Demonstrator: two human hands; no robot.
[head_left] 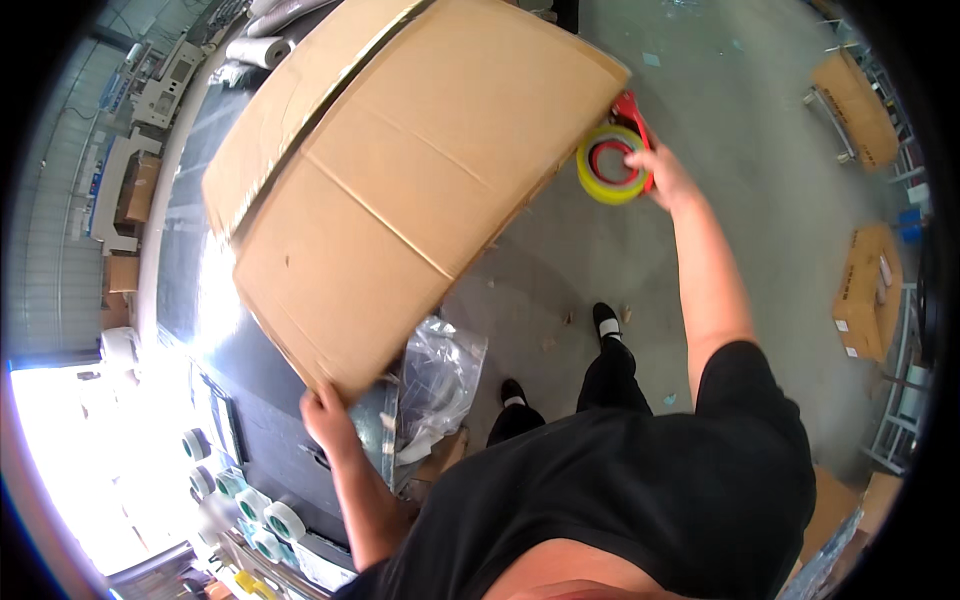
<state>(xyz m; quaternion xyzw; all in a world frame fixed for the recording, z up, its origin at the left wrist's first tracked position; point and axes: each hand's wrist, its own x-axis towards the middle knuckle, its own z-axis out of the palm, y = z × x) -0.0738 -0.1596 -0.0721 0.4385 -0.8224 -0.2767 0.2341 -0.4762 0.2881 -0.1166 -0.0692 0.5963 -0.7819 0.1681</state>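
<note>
A large flattened cardboard box (390, 170) slants across the upper middle, partly over a dark table. At its lower left corner my left hand (328, 420) is closed on the cardboard edge. My right hand (662, 175) grips a red tape dispenser (632, 108) loaded with a roll of yellow tape (610, 192). The dispenser's head is close to the right corner of the cardboard; whether they touch I cannot tell. Behind a gap along the upper left side of the box, another cardboard panel (300, 110) shows.
The dark table (290, 410) holds several tape rolls (284, 520) at its near end. A clear plastic bag (440, 375) hangs beside the table edge. Cardboard boxes (868, 290) stand by racks on the right. Small scraps (650, 60) lie on the grey floor.
</note>
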